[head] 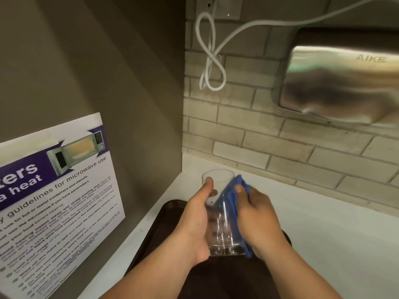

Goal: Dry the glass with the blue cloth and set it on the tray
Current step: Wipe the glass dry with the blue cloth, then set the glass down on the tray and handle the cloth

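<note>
A clear drinking glass (220,225) is held tilted above the dark brown tray (164,214), its rim pointing away from me. My left hand (194,225) grips the glass from the left, thumb up near the rim. My right hand (257,219) presses a blue cloth (236,186) against the right side of the glass. The cloth wraps along the glass from rim to base, and most of it is hidden under my palm.
The tray lies on a white counter (336,238) in a corner. A microwave guidelines poster (56,197) hangs on the left wall. On the brick back wall are a steel hand dryer (345,83) and a looped white cord (210,65).
</note>
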A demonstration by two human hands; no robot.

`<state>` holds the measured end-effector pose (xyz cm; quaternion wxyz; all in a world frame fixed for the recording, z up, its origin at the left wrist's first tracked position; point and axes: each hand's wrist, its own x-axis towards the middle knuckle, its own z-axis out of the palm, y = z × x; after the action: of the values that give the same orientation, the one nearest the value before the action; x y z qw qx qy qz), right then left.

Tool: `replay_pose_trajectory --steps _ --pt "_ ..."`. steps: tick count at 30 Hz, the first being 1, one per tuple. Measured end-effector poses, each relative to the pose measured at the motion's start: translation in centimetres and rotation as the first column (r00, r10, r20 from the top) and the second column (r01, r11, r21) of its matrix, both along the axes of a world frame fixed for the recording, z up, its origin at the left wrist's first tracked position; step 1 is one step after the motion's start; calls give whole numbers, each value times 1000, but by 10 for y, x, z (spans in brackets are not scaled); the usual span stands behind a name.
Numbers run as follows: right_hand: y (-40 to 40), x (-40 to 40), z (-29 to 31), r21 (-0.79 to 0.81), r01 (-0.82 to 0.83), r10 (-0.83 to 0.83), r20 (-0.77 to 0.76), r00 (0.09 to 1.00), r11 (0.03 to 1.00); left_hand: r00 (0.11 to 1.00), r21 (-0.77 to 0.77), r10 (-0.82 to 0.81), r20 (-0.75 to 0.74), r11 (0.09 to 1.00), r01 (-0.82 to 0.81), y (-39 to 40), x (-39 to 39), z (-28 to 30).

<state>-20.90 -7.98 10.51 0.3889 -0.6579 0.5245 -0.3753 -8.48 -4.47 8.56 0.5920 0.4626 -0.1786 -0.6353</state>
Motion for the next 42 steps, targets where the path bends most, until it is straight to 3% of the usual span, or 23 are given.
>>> replay_pose_trajectory --steps 3,6,8,10,13,16,20,22,26,28,31,34,35,37,42 --pt "27 -8 -25 31 -189 192 -121 974 981 999 57 33 0 998 -33 3 7 -3" --pt "34 -1 -31 -103 -162 130 -262 956 981 1000 72 -28 13 997 27 3 2 -7" --pt "24 5 -21 -216 -95 46 -220 974 972 997 47 -72 -6 996 72 6 -7 -8" --pt "7 8 -4 -199 -6 -14 -100 995 980 997 23 -63 -33 998 64 8 -15 -7" --pt "-19 10 13 -80 120 -117 44 992 990 998 -30 -52 -32 998 52 7 -20 0" --pt "-25 7 15 254 175 -231 210 950 951 991 -113 48 124 993 -34 3 -20 9" --pt "-8 6 -14 613 -45 -294 441 848 789 870 -314 333 363 923 -222 -8 -13 14" --pt "-1 14 -27 672 -166 -358 567 742 722 784 -429 428 450 873 -231 -13 -8 9" --pt "2 24 -43 733 -290 -492 644 585 615 672 -521 452 587 846 -114 -19 2 -8" --pt "3 20 -54 732 -237 -495 626 602 638 614 -517 467 636 849 -110 -22 10 -18" --pt "-2 10 -60 711 -204 -474 626 619 672 620 -468 499 605 853 -229 -26 31 -33" --pt "-16 -6 -51 683 -268 -512 703 494 679 646 -355 413 642 907 -226 -20 49 -66" --pt "-18 -15 -47 640 -355 -465 754 465 682 669 -315 366 647 927 -203 -16 52 -78" --pt "-20 -31 -39 552 -451 -317 808 496 701 720 -242 276 636 958 -153 -8 54 -103" --pt "-36 -37 -26 403 -467 -47 794 605 788 757 -136 15 653 986 97 3 67 -129"
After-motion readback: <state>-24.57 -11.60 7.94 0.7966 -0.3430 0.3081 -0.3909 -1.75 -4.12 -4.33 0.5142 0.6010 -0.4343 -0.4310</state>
